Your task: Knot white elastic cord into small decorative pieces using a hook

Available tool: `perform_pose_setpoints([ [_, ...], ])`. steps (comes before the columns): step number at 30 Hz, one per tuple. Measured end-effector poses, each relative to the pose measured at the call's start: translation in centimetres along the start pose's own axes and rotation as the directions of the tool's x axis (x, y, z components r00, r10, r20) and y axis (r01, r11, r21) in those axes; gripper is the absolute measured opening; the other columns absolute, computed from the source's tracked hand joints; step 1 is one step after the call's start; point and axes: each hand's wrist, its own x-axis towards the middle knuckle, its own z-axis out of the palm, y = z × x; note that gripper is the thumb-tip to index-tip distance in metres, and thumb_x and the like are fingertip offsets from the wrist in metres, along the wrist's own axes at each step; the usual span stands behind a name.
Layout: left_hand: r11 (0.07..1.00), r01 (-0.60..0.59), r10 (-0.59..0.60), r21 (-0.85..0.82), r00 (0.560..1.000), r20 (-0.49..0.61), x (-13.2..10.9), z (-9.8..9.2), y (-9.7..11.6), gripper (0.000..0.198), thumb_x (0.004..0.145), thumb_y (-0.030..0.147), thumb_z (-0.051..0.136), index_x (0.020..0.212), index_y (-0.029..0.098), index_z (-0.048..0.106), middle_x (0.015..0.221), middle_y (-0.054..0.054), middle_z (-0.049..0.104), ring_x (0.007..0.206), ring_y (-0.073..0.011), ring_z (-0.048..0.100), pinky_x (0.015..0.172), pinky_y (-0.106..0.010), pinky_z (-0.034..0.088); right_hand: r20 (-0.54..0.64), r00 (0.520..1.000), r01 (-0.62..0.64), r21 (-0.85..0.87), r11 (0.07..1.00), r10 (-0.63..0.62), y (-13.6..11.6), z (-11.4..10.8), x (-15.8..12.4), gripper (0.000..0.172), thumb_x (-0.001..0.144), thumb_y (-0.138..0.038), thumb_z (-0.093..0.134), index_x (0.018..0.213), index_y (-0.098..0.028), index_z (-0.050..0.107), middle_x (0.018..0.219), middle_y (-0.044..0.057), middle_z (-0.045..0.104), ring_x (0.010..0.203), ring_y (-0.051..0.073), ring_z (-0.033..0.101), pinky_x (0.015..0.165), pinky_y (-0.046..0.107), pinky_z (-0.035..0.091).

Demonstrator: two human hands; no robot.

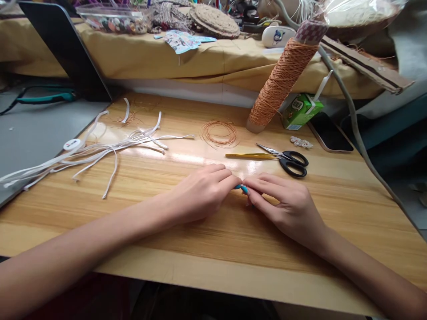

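Note:
My left hand [207, 191] and my right hand [288, 200] meet fingertip to fingertip above the wooden table [187, 244]. Both are closed in a pinch around a small blue piece [244, 189], mostly covered by the fingers; its exact kind does not show. Just beyond the hands lie golden tweezers [250, 156] and black-handled scissors [293, 163], their blades touching or overlapping the tweezers' end. Farther back is a loose coil of thin orange cord [219, 133]. White cords [110, 144] spread over the table to the left of my hands.
A tall spool of orange cord [283, 84] leans at the back right, near a green drink carton [300, 110] and a phone [330, 132]. A grey cable [358, 133] runs down the right side. A dark tablet [66, 49] stands at the left, pliers [46, 97] beside it.

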Motion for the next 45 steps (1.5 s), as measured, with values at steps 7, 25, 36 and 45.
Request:
perform_pose_setpoints([
  [7,0.998,-0.012,0.010,0.060,0.999,0.049,-0.1,0.1,0.0,0.023,0.083,0.007,0.036,0.079,0.007,0.059,0.067,-0.007,0.058,0.063,-0.0164,0.048,0.061,-0.027,0.044,-0.013,1.000,0.023,-0.054,0.998,-0.024,0.0,0.2,0.0,0.019,0.079,-0.013,0.048,0.085,-0.017,0.066,0.077,0.006,0.068,0.071,0.016,0.063,0.064,0.027,0.051],
  [25,0.999,0.045,-0.042,-0.020,0.990,0.135,-0.2,0.2,-0.2,0.025,0.082,0.005,0.034,0.081,0.006,0.058,0.072,-0.008,0.060,0.067,-0.0170,0.050,0.064,-0.027,0.044,0.086,0.994,0.060,0.007,0.998,-0.061,0.5,0.2,0.2,0.017,0.079,-0.011,0.049,0.085,-0.014,0.064,0.077,0.007,0.067,0.068,0.015,0.060,0.060,0.027,0.049],
  [36,0.997,0.026,-0.034,0.067,0.991,0.129,0.0,0.0,-0.4,0.025,0.086,0.011,0.034,0.082,0.009,0.059,0.074,-0.007,0.060,0.069,-0.0170,0.050,0.063,-0.028,0.042,0.317,0.927,-0.286,0.257,0.923,0.199,0.2,-0.9,0.5,0.019,0.082,-0.017,0.046,0.079,-0.017,0.065,0.058,-0.001,0.059,0.053,0.010,0.052,0.053,0.022,0.042],
  [45,0.901,-0.215,0.201,0.376,0.977,0.078,-0.1,-1.0,-0.3,0.017,0.084,0.011,0.043,0.084,0.008,0.060,0.075,-0.005,0.062,0.073,-0.0166,0.052,0.069,-0.030,0.040,0.514,0.737,-0.670,0.471,0.573,0.439,-0.1,-1.0,1.1,0.020,0.077,-0.029,0.054,0.064,-0.015,0.061,0.054,0.000,0.057,0.049,0.009,0.052,0.051,0.021,0.043],
])
